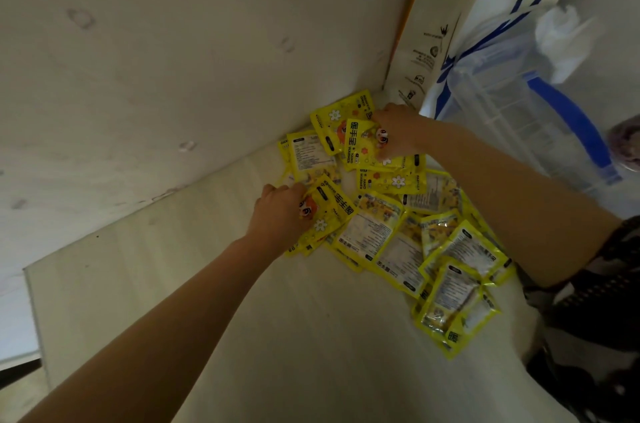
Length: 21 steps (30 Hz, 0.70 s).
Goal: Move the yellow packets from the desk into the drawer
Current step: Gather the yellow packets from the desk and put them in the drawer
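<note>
My left hand (280, 211) is curled over a small stack of yellow hand-warmer packets (398, 235) at the near-left edge of the pile, fingers bent round their edges, while my right hand (394, 136) pinches another few packets at the far side of the pile, close to the corner where the wall meets the white coffee bag (498, 6). The rest of the pile lies loose and overlapping on the pale tabletop (225, 284), spreading from the corner toward my body.

To do this well, I judge I should square each handful before lifting, since the slick packets will likely slide off one another, and take modest bunches rather than a big scoop.

The drawer is not in view. Just right of the pile stands a clear plastic bin with blue handles (540, 117); I cannot tell what it contains.
</note>
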{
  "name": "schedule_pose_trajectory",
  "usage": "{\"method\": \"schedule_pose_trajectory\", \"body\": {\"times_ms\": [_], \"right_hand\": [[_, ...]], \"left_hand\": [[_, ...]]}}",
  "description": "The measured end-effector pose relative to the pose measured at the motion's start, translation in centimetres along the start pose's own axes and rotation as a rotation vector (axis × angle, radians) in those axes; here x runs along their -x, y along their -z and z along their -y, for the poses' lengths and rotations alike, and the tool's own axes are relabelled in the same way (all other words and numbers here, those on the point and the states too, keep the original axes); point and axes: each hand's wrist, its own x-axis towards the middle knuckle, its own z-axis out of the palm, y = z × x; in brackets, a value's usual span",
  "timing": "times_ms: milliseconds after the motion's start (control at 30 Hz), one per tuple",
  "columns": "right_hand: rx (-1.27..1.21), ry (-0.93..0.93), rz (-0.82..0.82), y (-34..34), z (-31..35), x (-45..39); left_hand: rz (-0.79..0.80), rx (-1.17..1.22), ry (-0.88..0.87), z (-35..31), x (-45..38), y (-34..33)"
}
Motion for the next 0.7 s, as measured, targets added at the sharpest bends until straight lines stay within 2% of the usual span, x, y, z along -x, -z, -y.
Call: {"method": "schedule_pose_trajectory", "body": {"times_ms": [200, 333, 500, 700], "right_hand": [[0.018, 0.044, -0.127, -0.1, 0.3, 1.4], [0.041, 0.060, -0.250, 0.2, 0.3, 2.3], [-0.023, 0.073, -0.258, 0.8, 0.9, 4.1], [-0.274, 0.004, -0.346, 1.6, 1.1, 7.0]], "left_hand": [[-0.013, 0.049, 0.063, -0.5, 1.0, -0.5], [0.021, 0.190, 0.138, -1.1, 1.4, -0.8], [-0.003, 0.259, 0.157, -1.3, 2.0, -1.0], [-0.063, 0.439, 0.171, -0.1, 2.7, 0.0]]}}
